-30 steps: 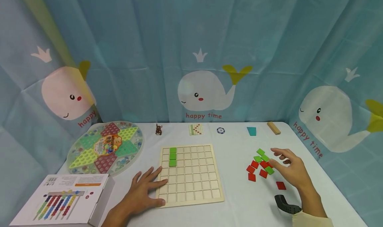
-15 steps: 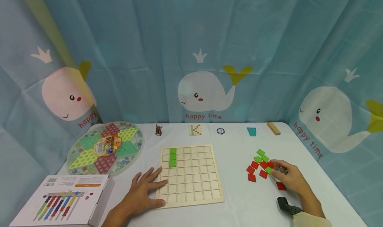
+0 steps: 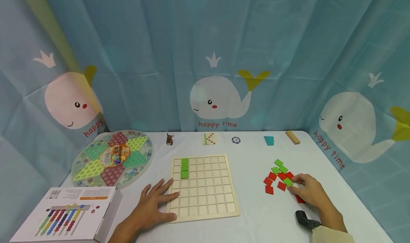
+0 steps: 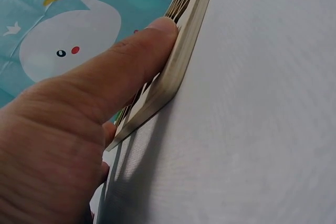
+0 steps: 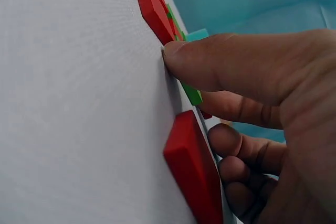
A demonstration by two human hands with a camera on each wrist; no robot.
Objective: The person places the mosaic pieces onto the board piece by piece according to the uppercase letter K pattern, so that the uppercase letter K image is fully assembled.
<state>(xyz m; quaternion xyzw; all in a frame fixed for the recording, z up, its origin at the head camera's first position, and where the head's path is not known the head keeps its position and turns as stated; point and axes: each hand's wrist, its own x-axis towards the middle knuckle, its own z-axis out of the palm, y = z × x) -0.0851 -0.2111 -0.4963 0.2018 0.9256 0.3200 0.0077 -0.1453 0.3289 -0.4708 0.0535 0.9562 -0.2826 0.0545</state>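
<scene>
A wooden grid board (image 3: 209, 187) lies on the white table, with three green tiles (image 3: 184, 168) in its second column from the left. My left hand (image 3: 150, 205) rests with spread fingers on the board's left edge; in the left wrist view its thumb (image 4: 136, 56) presses on the rim near the corner. At the right, my right hand (image 3: 309, 191) has thumb and index fingertips at opposite edges of a green tile (image 3: 288, 182), pinching it low at the table. The other fingers are curled. Red tiles (image 3: 269, 190) and more green tiles (image 3: 278, 163) lie loose around it.
A red tile (image 5: 194, 166) lies under the right hand. Along the back stand a small brown figurine (image 3: 169, 139), a pattern card (image 3: 209, 139), a round chip (image 3: 236, 140), a teal piece (image 3: 269, 140) and a wooden block (image 3: 293, 137). A star-patterned game board (image 3: 113, 159) and a white box (image 3: 65, 214) occupy the left.
My right hand has come down and toward me onto the green tile, its thumb and index finger drawing closer together. The left hand and the board have stayed put.
</scene>
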